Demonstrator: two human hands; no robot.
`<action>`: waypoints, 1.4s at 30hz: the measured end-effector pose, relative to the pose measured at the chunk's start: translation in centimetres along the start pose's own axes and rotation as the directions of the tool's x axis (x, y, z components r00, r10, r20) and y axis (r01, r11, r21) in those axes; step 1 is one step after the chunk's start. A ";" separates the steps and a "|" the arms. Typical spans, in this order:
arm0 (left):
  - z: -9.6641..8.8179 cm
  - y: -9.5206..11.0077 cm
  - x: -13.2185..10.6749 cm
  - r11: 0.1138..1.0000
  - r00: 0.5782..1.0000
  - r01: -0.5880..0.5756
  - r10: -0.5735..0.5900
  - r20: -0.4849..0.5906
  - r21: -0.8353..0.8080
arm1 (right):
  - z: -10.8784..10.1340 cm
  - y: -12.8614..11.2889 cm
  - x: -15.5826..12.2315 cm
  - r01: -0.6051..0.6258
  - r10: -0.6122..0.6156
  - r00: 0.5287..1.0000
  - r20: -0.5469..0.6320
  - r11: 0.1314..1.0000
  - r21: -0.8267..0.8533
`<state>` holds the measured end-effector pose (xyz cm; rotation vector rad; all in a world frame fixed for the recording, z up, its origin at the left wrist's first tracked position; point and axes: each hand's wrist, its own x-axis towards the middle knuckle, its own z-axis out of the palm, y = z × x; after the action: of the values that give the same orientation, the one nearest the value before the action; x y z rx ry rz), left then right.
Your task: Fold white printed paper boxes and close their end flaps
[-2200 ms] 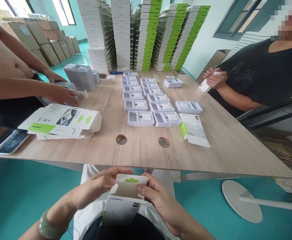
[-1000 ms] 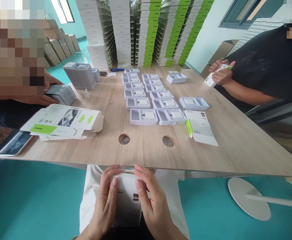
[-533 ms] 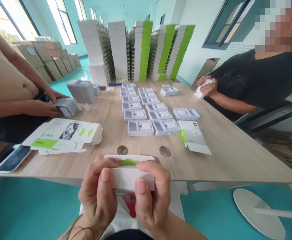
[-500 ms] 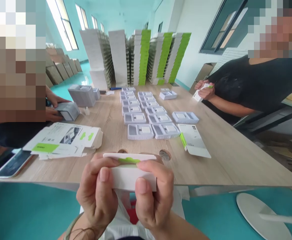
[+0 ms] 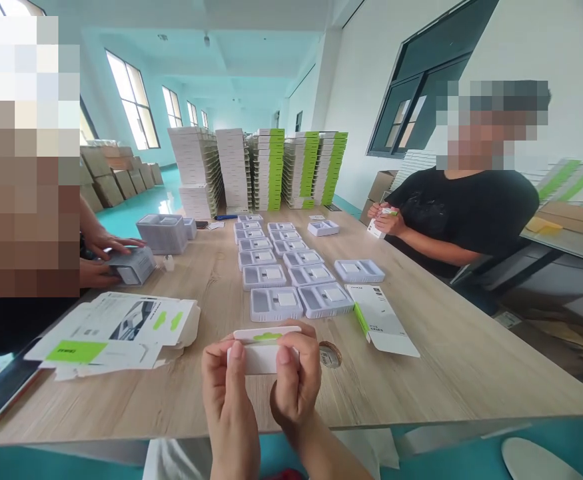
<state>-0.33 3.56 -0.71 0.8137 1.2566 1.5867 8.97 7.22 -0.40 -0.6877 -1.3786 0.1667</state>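
Both my hands hold a small white cardboard box (image 5: pixel 261 360) with a green patch near its top flap, end towards me, above the front part of the table. My left hand (image 5: pixel 228 393) grips its left side, thumb on the near face. On the right side, my right hand (image 5: pixel 298 373) has its thumb pressed on the same face and its fingers behind the flap. Just beyond the box stand two rows of white plastic trays (image 5: pixel 276 313), with a pale piece in each of the near ones. An unfolded carton (image 5: pixel 378 323) lies to the right of them.
Flattened printed cartons (image 5: pixel 131 333) lie at left, near a phone (image 5: pixel 4 390). A person's hands (image 5: pixel 116 250) at left touch a grey stack of trays (image 5: pixel 134 265). At right another person (image 5: pixel 451 213) holds a white box. Tall box stacks (image 5: pixel 266 170) stand at the table's far end.
My hands and the box have moved forward, away from my body and over the table. The camera view has tilted up. Both hands keep their hold.
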 end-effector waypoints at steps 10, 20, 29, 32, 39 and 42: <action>2.9 1.8 1.1 0.905 0.960 -0.114 -0.006 -0.279 -0.410 | 1.8 0.2 -2.3 -0.401 0.413 0.910 -0.039 0.899 0.175; 3.1 2.3 1.4 0.892 0.976 -0.078 -0.022 -0.216 -0.445 | 0.8 -0.1 -1.4 -0.582 0.578 0.811 0.085 0.787 0.204; 2.9 1.5 2.0 0.896 0.968 -0.082 -0.032 -0.248 -0.436 | 0.6 0.0 -1.6 -0.569 0.578 0.816 0.009 0.801 0.188; 2.7 1.7 1.5 0.896 0.970 -0.103 -0.005 -0.243 -0.432 | 0.5 -0.3 -1.2 -0.563 0.572 0.821 0.005 0.806 0.184; 2.7 0.9 1.4 0.880 0.965 -0.134 0.010 -0.263 -0.456 | 0.3 0.1 -1.1 -0.618 0.616 0.784 0.079 0.759 0.205; 2.1 0.5 1.7 0.912 0.987 -0.064 -0.002 -0.159 -0.406 | -0.1 1.0 -1.0 -0.654 0.647 0.750 0.135 0.697 0.294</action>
<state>0.85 5.87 0.29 0.4494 0.9655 1.8852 9.14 7.48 -1.75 -0.8723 -1.0313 0.9594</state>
